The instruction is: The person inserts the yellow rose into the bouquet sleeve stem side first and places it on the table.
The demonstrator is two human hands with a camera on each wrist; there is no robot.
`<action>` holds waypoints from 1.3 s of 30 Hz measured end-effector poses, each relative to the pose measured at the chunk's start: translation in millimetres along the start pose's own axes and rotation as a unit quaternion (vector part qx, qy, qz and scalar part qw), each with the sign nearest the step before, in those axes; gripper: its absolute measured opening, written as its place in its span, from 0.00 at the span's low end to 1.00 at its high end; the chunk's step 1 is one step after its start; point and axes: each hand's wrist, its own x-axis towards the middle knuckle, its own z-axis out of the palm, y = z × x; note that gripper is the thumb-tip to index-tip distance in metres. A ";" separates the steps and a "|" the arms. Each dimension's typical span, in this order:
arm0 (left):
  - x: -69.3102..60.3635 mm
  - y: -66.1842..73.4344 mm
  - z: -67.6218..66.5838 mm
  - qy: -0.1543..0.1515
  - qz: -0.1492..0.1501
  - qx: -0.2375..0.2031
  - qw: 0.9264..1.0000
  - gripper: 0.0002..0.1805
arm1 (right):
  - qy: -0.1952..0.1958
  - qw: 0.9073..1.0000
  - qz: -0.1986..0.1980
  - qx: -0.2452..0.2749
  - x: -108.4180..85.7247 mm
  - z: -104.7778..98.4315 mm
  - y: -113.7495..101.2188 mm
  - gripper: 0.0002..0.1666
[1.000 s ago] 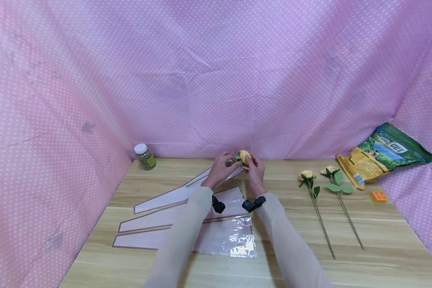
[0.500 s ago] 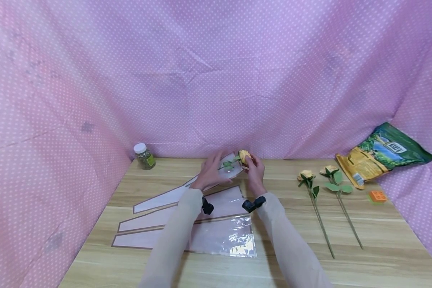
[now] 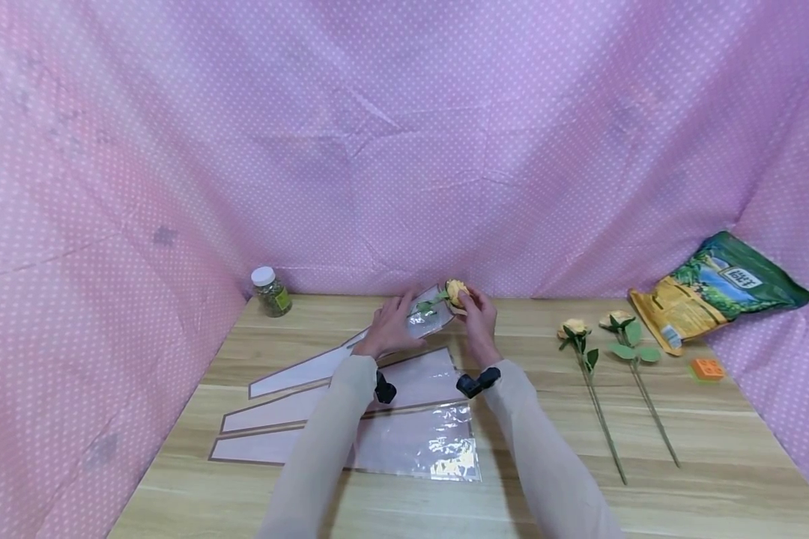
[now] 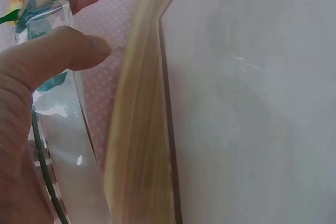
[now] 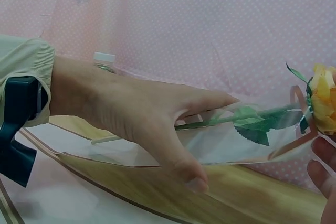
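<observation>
My right hand (image 3: 480, 322) holds the yellow rose (image 3: 456, 293) by its bloom, thumb at the petals. The bloom sticks out of the wide end of a clear flower sleeve (image 3: 427, 323). Inside the sleeve lie the green stem (image 5: 207, 123) and leaves (image 5: 257, 131). My left hand (image 3: 389, 329) is round the sleeve farther down, its thumb (image 4: 68, 53) across the front and its fingers on the far side. In the right wrist view that hand hides part of the stem. The sleeve's wide end is lifted and its narrow end points left.
Two more flat sleeves, the middle one (image 3: 270, 408) and the near one (image 3: 411, 442), lie below my hands. On the right are two roses (image 3: 573, 327) (image 3: 616, 320), a green and yellow bag (image 3: 721, 284) and an orange block (image 3: 707, 367). A white-capped jar (image 3: 271, 292) stands back left.
My left hand has let go near the leaves and moved left and down along the sleeve. My right hand stays at the rose, which has hardly moved.
</observation>
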 end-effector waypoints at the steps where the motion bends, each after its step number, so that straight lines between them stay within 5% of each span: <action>1: 0.0 -0.1 -0.1 0.002 0.001 0.000 1.000 0.62 | -0.001 1.000 -0.002 -0.003 -0.2 -0.5 -0.4 0.25; 8: -0.6 -0.2 -2.2 0.019 0.007 -0.004 1.000 0.58 | -0.010 0.999 -0.029 -0.019 -3.8 -5.5 -3.5 0.25; 15: 0.6 0.1 -2.1 0.022 0.014 0.004 1.000 0.58 | -0.016 0.998 0.004 -0.063 -0.4 -6.3 -5.7 0.23; 22: 2.0 2.0 -2.0 0.018 0.019 0.008 1.000 0.56 | -0.038 0.995 -0.013 -0.087 -1.8 -6.4 -6.0 0.21; 30: 3.2 0.7 -1.0 0.029 0.026 0.006 0.999 0.57 | -0.039 0.994 -0.033 -0.095 -3.9 -6.6 0.4 0.11; 39: 4.7 1.7 -1.9 0.031 0.034 0.021 0.999 0.56 | -0.073 0.992 -0.019 -0.097 -6.6 -8.0 7.6 0.24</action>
